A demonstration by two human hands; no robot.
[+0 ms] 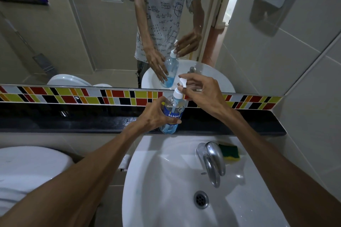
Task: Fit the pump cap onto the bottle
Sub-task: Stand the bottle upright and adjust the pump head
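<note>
A clear bottle (pixel 172 114) with a blue label and a little blue liquid at the bottom stands on the black ledge behind the sink. My left hand (pixel 154 116) is wrapped around its body. The white pump cap (pixel 180 91) sits on the bottle's neck, tilted slightly left, its nozzle pointing up to the right. My right hand (pixel 200 91) pinches the cap's collar and nozzle with its fingertips. The mirror above repeats both hands and the bottle.
A black ledge (pixel 239 123) runs along the wall under a coloured tile strip (pixel 73 96). Below lie a white sink (pixel 166 180) with a chrome tap (pixel 212 160) and a green-yellow sponge (pixel 229 153). A white toilet cistern (pixel 27 167) is at the left.
</note>
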